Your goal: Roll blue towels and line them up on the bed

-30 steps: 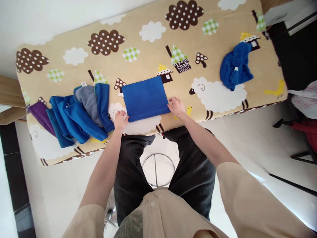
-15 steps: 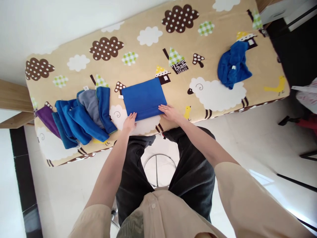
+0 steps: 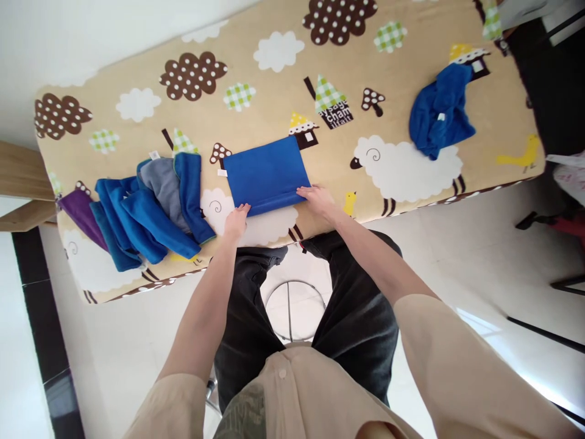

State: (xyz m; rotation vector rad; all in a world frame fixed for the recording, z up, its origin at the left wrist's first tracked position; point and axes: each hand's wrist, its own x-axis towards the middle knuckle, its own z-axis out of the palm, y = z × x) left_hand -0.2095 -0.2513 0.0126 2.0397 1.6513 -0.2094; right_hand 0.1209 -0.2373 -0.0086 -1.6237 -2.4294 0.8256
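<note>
A blue towel (image 3: 267, 167) lies flat on the patterned bedspread in front of me, with a narrow strip turned over along its near edge and a small white tag at its left side. My left hand (image 3: 237, 221) is at the near left corner, its fingers closed on the folded edge. At the near right corner, my right hand (image 3: 317, 200) grips the same edge with its fingers over the cloth. The thumbs are partly hidden.
The bedspread (image 3: 265, 128) has sheep and clouds on it. Several blue, grey and purple cloths (image 3: 150, 207) lie overlapped at the left. A crumpled blue cloth (image 3: 441, 113) is at the far right. Wooden furniture (image 3: 25, 174) stands beside the left end.
The view has shifted slightly. Both hands stay at the towel's near corners, and the folded strip looks almost the same.
</note>
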